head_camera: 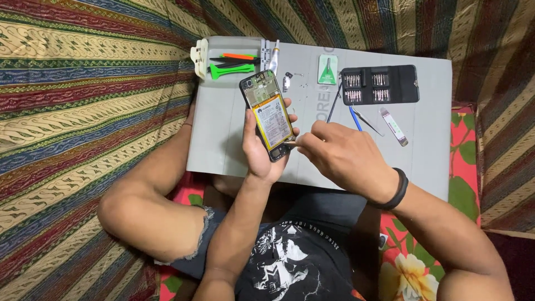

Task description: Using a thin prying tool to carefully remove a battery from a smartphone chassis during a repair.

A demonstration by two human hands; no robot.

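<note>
**Phone held open over a grey mat, thin tool at its lower right edge**

Phone (267,114) with its back cover off, raised above the grey mat (234,145) in the left hand (261,150). That hand is closed around the lower half of the body: palm behind, thumb along the left edge, fingertips showing at the right edge. The long axis runs from lower right to upper left, tilted slightly, with the camera end farthest from the person. A yellow-edged battery (272,127), flat, rectangular and glossy, fills the middle of the frame; a darker circuit board lies above it.

The right hand (345,159) sits just beside the phone on its right, fingers pinched shut on a thin tool whose tip (291,142) meets the lower right edge of the battery. What kind of tool it is cannot be told. A black band circles the right wrist.

On the mat beyond: a pale tray (223,47) with green and orange plastic pry tools (231,68), small loose screws, a green card, an open black bit case (380,85) with rows of metal bits, tweezers (365,120), and a small flat strip. Striped woven cloth (83,100) surrounds the mat.
</note>
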